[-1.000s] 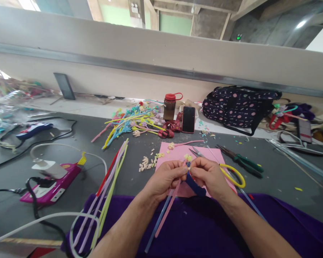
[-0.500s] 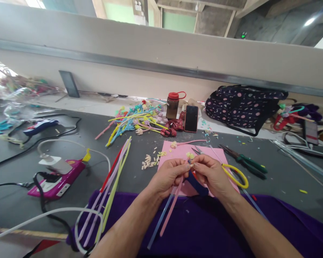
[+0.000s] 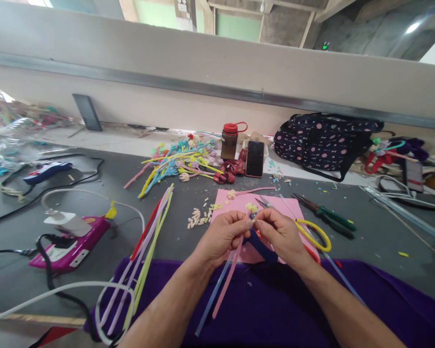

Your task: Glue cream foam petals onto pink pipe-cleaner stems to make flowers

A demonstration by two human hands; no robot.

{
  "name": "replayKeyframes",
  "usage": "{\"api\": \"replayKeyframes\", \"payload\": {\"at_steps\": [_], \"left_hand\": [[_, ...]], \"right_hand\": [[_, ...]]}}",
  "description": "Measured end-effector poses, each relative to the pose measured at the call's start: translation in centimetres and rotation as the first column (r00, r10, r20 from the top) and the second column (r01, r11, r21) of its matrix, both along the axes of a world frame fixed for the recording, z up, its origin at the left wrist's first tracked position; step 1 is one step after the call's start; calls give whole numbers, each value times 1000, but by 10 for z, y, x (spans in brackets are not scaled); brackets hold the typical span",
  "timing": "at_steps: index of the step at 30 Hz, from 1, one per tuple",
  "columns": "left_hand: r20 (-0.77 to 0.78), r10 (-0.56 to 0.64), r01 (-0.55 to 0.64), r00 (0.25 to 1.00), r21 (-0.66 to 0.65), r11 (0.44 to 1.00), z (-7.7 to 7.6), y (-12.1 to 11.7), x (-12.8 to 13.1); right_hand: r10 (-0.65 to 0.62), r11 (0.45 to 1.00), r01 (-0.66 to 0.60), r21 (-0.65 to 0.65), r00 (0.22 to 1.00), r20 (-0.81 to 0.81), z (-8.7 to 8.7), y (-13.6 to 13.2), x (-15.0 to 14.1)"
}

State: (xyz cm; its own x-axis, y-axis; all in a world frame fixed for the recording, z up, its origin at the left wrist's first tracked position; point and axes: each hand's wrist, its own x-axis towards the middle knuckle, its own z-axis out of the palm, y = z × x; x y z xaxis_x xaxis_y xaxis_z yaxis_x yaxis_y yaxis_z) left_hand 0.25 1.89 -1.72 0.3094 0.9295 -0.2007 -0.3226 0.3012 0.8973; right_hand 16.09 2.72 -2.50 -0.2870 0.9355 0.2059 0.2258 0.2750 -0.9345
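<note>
My left hand (image 3: 226,237) is closed in a pinch around a thin pink stick (image 3: 226,285), its lower end hanging toward me. Beside it a translucent bluish stick (image 3: 212,299) also runs down from under that hand. Just above the fingertips shows a small pale yellow flower-like cluster (image 3: 251,208). My right hand (image 3: 281,234) is pinched shut against the left fingertips; what lies between its fingers is hidden. Below both hands curves a dark blue band (image 3: 263,249). Scissors (image 3: 264,202) with a yellow handle loop (image 3: 319,237) lie partly under my right hand on a pink sheet (image 3: 221,198).
Small pale pieces (image 3: 197,218) lie left of the sheet, green-handled pliers (image 3: 333,217) to its right. Behind are a pile of coloured stems (image 3: 174,162), a bottle (image 3: 229,142), a phone (image 3: 254,159) and a patterned bag (image 3: 322,145). A magenta power strip (image 3: 94,241) with cables sits left.
The view has shifted slightly. Both hands remain together around the stem top, with only small finger movement; a red curved part now shows beside my right wrist.
</note>
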Motion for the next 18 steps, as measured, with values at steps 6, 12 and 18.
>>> {"api": "replayKeyframes", "payload": {"at_steps": [6, 12, 18], "left_hand": [[-50, 45, -45, 998, 7, 999, 2, -1, 1], [-78, 85, -82, 993, 36, 996, 0, 1, -2], [-4, 19, -19, 1000, -2, 1000, -6, 2, -1]], "right_hand": [[26, 999, -28, 29, 998, 65, 21, 2, 15], [30, 998, -35, 51, 995, 92, 26, 0, 18], [-27, 992, 9, 122, 989, 146, 11, -6, 4]]}}
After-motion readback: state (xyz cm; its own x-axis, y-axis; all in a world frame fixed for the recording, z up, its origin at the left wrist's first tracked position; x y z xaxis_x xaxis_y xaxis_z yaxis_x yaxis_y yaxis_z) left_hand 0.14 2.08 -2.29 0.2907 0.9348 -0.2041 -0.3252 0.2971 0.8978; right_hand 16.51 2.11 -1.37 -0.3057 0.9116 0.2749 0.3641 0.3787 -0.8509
